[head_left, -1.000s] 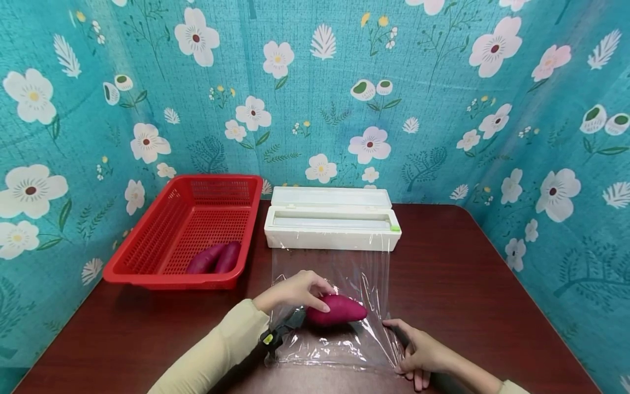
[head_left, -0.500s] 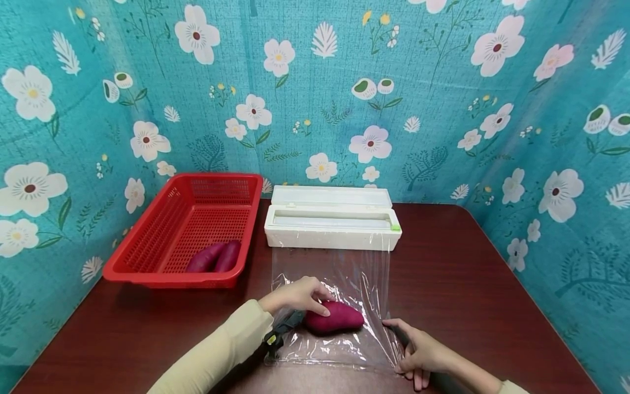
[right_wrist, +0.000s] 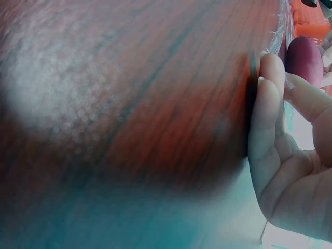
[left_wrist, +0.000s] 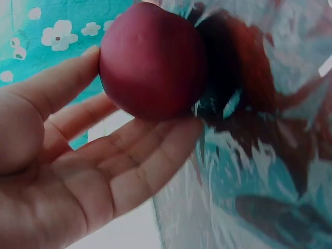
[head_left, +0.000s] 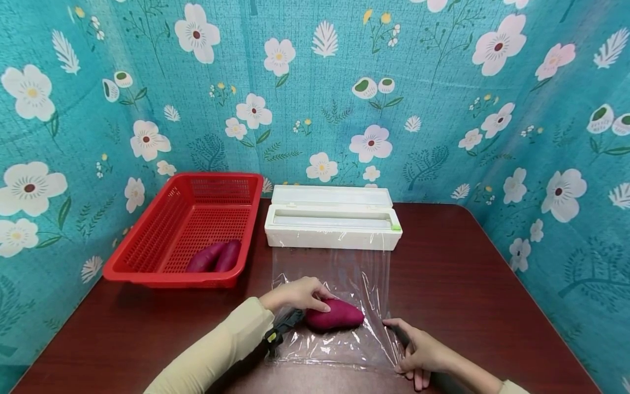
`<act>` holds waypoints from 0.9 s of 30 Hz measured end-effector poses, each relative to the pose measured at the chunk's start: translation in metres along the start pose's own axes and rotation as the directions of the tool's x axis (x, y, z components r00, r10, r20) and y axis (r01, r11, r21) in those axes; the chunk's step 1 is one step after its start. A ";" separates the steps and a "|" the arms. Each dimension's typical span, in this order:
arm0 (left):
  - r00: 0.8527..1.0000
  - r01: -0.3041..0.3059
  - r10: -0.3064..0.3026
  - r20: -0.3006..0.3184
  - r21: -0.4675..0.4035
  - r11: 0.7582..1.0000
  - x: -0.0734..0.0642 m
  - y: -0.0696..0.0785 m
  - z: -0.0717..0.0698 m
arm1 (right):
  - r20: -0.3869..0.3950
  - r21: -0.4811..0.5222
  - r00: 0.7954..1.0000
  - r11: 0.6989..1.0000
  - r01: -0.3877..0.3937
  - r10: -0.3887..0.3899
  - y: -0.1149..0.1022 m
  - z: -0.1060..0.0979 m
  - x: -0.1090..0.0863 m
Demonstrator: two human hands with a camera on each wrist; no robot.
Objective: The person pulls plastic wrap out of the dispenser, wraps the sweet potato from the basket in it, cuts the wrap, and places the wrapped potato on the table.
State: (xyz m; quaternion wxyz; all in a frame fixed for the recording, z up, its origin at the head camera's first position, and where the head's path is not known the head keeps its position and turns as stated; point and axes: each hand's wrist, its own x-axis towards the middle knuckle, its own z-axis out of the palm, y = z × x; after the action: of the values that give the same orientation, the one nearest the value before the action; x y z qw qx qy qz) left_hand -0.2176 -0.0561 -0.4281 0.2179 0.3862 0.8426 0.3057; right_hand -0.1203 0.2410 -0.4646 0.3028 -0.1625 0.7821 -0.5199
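Note:
In the head view my left hand (head_left: 300, 294) holds a purple sweet potato (head_left: 342, 316) by its left end, over a sheet of cling film (head_left: 339, 350). The left wrist view has the thumb on one side of the sweet potato (left_wrist: 153, 62) and the fingers on the other. At the film's near right corner, my right hand (head_left: 423, 353) pinches the edge between thumb and fingers, its index finger stretched along the film's side. The right wrist view shows that hand (right_wrist: 290, 140) low against the table. The film runs back to a white cling film dispenser (head_left: 334, 238) with its lid raised.
A red plastic basket (head_left: 182, 278) stands at the left with two purple sweet potatoes (head_left: 214, 257) inside. The dark wooden table (head_left: 458, 268) ends at a floral teal curtain (head_left: 305, 109) at the back and sides.
My left hand has shifted the sweet potato slightly toward me and to the left over the film. The right hand has stayed at the film's corner.

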 end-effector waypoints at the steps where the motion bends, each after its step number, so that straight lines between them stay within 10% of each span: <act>1: 1.000 -0.004 0.004 0.007 0.004 1.000 0.000 -0.001 0.000 | -0.001 -0.003 1.000 1.000 -0.004 0.004 0.000 0.000 0.000; 9: 0.999 -0.034 0.033 0.027 0.008 0.999 0.000 -0.001 -0.005 | 0.009 0.015 1.000 1.000 0.000 -0.001 0.001 0.000 0.000; 15: 0.995 -0.003 0.012 -0.096 0.099 0.995 -0.010 0.004 -0.013 | 0.040 0.034 0.999 0.999 0.016 -0.018 -0.001 -0.002 -0.001; 21: 0.955 0.056 0.028 -0.296 0.273 0.960 -0.033 0.015 -0.013 | 0.054 0.005 0.998 1.000 0.022 -0.022 -0.004 -0.005 -0.004; 27: 0.957 0.160 -0.045 -0.288 0.389 0.907 -0.071 0.016 -0.007 | 0.027 -0.056 0.995 0.994 0.098 -0.097 -0.006 -0.006 -0.008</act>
State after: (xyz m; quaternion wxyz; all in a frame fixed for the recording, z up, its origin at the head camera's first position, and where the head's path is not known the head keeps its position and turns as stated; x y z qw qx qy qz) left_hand -0.1704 -0.1056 -0.4029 0.0303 0.3322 0.9288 0.1615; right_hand -0.1180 0.2472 -0.4546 0.2818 -0.2154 0.7840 -0.5094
